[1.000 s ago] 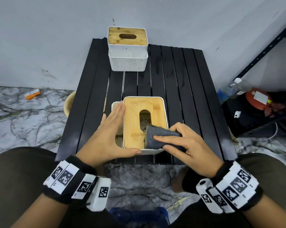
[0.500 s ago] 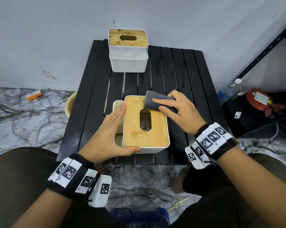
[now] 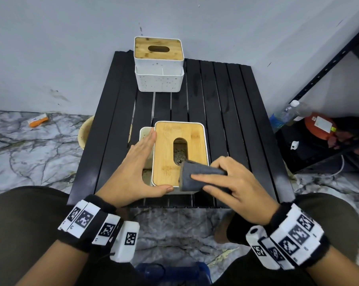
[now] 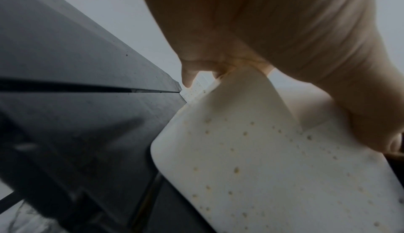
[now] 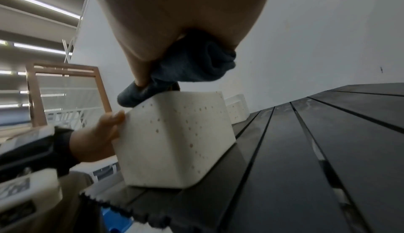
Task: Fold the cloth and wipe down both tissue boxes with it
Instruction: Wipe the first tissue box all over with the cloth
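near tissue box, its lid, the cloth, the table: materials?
Near tissue box: looks like matte white plastic, with rounded moulded corners and brown specks.
Its lid: likely bamboo or wood, with visible grain and a satin sheen.
Cloth: dark grey, fuzzy nap, probably microfibre or fleece.
Table: black slats, smooth and semi-gloss; whether metal or plastic is unclear.

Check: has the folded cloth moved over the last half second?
Yes. The right hand drew the cloth from the near tissue box lid's far edge to its near right corner.

Grey wall (image 3: 71, 48), marble floor (image 3: 30, 151), black shelving (image 3: 329, 65).
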